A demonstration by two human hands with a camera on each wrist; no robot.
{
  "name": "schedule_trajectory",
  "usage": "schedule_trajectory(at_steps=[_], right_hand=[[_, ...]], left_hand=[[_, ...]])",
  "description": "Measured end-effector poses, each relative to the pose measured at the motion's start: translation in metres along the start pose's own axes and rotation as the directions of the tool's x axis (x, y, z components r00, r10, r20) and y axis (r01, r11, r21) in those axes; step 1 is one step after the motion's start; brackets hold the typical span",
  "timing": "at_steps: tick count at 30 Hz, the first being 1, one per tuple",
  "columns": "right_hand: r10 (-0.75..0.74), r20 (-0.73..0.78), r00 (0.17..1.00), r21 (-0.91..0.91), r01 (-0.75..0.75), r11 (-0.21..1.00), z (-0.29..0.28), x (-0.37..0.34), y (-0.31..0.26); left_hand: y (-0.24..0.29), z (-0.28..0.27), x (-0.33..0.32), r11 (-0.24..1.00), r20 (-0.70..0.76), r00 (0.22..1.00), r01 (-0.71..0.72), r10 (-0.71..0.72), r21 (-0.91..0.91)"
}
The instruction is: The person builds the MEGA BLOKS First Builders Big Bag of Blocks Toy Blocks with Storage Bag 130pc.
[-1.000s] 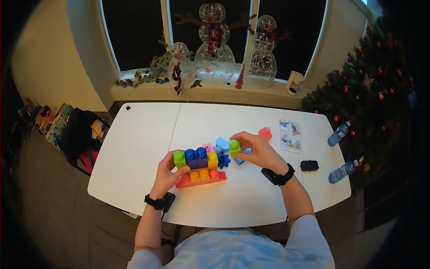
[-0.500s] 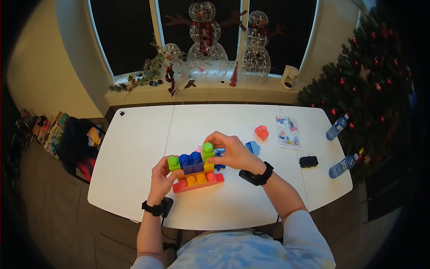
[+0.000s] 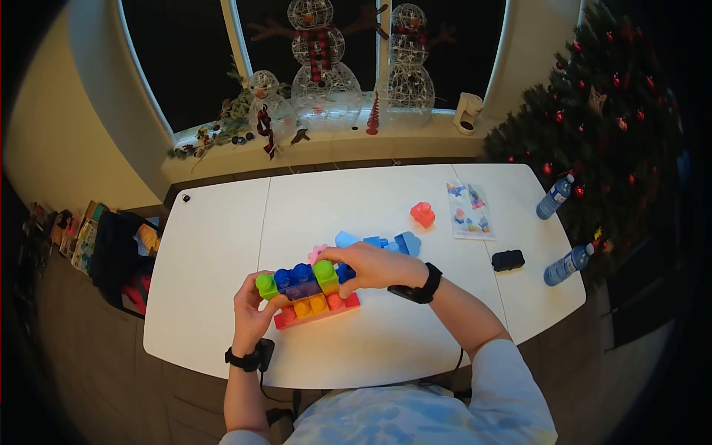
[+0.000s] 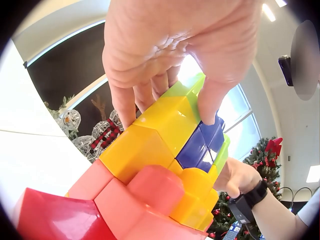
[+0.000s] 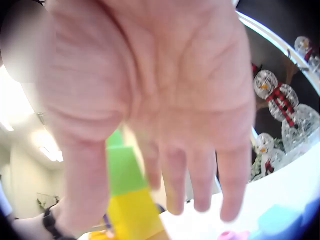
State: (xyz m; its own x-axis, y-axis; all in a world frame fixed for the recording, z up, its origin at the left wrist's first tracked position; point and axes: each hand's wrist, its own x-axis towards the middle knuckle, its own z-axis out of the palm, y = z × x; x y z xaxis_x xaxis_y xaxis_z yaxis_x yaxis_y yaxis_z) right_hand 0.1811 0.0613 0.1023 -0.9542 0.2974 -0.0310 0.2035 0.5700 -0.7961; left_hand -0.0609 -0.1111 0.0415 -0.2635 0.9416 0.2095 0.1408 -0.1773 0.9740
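A stepped stack of toy building blocks stands on the white table [image 3: 200, 297], with a long red base [image 3: 300, 321], yellow-orange blocks [image 3: 319, 302] above it and dark blue blocks [image 3: 294, 279] higher up. My left hand [image 3: 251, 310] grips the stack's left end around a green block [image 3: 265, 286], thumb in front and fingers behind. At the right end, my right hand [image 3: 374, 265] holds a second green block [image 3: 325, 273] between thumb and fingers. In the right wrist view that green block [image 5: 126, 170] sits on a yellow block [image 5: 134, 215].
Behind the stack lie a pink gear [image 3: 317, 252], a dark blue gear [image 3: 345, 273] and light blue pieces [image 3: 408, 243]. Farther right are a coral piece [image 3: 423, 215], a picture sheet [image 3: 469, 215], a black case [image 3: 508, 260] and two water bottles [image 3: 555, 197].
My right hand has carried its green block leftward from beside the stack onto the yellow block at its right end. My left hand keeps its grip. The head view has shifted slightly.
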Motion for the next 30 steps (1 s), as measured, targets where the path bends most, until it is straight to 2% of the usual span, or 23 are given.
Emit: schedule_trajectory(at_steps=[1,3,5,7,8,11,16,18,21,23,25,27,28,30], right_hand=[[-0.001,-0.013,1.000,0.009,0.001,1.000,-0.010,0.002,0.015],[-0.092,-0.053,0.994,-0.256,0.076,0.964,-0.022,0.012,0.059],[-0.054,-0.089,0.995,-0.286,0.027,0.958,-0.006,0.027,0.067],[0.024,-0.014,1.000,-0.531,-0.028,0.847,0.021,0.043,0.063],[0.026,0.040,0.999,-0.601,0.003,0.799,0.032,0.052,0.070],[-0.010,0.009,1.000,-0.621,0.014,0.784,0.069,0.071,0.120],[0.005,-0.048,0.999,-0.661,-0.036,0.749,0.053,0.040,0.115],[0.059,-0.099,0.993,-0.634,-0.109,0.766,0.040,0.023,0.110],[0.035,-0.106,0.994,-0.619,-0.094,0.780,0.028,0.005,0.133],[0.068,-0.058,0.996,-0.621,-0.089,0.779,0.001,-0.013,0.115],[-0.020,-0.336,0.942,-0.384,-0.117,0.916,-0.027,-0.033,0.100],[-0.076,-0.570,0.818,-0.439,-0.225,0.870,-0.053,-0.051,0.099],[-0.078,-0.563,0.823,-0.444,-0.222,0.868,-0.058,-0.058,0.097],[0.194,-0.633,0.749,-0.401,-0.532,0.746,-0.063,-0.066,0.093]], left_hand=[[0.001,0.000,0.001,1.000,-0.004,1.000,0.004,-0.004,0.030],[0.002,0.001,0.002,1.000,-0.008,1.000,0.000,0.000,0.024],[0.002,0.002,0.001,1.000,-0.007,1.000,-0.004,0.004,0.017],[0.000,0.000,0.002,0.999,0.001,1.000,-0.023,0.023,0.042],[0.001,0.001,0.002,0.999,0.007,1.000,-0.023,0.023,0.041],[0.002,0.001,0.000,1.000,0.004,1.000,-0.016,0.016,0.024],[-0.001,0.001,0.002,0.999,0.007,0.999,-0.040,0.040,0.027],[-0.002,-0.001,0.002,1.000,0.009,1.000,-0.029,0.029,0.007],[-0.001,0.000,0.002,1.000,0.014,1.000,-0.021,0.021,-0.006],[0.000,0.000,0.003,1.000,0.014,1.000,-0.027,0.027,-0.005],[-0.001,0.000,0.002,1.000,0.019,1.000,0.005,-0.005,-0.017],[-0.002,0.000,0.003,1.000,0.012,1.000,-0.014,0.014,-0.006],[-0.003,0.000,0.003,0.999,0.015,0.999,-0.034,0.034,0.015],[-0.004,0.000,0.003,0.999,0.012,0.999,-0.039,0.039,0.014]])
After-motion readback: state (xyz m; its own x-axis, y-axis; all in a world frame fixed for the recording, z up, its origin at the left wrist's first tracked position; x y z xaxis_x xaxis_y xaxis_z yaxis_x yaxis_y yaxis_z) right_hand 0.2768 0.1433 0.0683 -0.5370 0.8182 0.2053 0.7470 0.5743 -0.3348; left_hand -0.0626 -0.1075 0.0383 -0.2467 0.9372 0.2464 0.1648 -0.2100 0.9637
